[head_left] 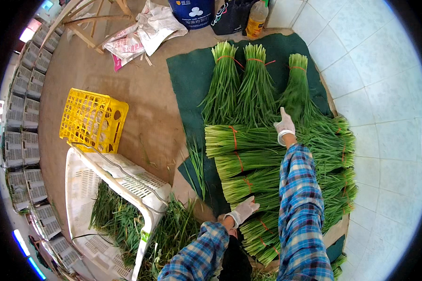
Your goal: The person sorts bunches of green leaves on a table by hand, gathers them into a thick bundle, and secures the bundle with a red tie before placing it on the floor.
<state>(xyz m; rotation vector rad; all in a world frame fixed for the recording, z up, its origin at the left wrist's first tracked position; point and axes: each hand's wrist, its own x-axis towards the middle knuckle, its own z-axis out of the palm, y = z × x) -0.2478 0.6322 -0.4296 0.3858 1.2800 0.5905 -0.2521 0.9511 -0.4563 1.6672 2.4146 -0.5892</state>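
My right hand (284, 126), in a pale thin glove, reaches out over the leaf tips of an upright bundle of green chives (297, 86) tied with a red band. One finger is stretched out and nothing shows in the hand. My left hand (243, 210), gloved alike, hovers by or rests on the sideways bundles (248, 185); its fingers are loosely bent and hold nothing visible. Two more banded bundles, one on the left (224, 79) and one in the middle (257, 82), lie beside the right one. Further bundles (340, 140) line the right side.
A dark green cloth (187, 75) lies under the bundles, against a tiled wall (375, 117). On the left stand a white basket (145, 187) with loose greens and a yellow crate (94, 119). A blue bucket (192, 11), white sacks (157, 30) and a bottle (256, 21) are at the back.
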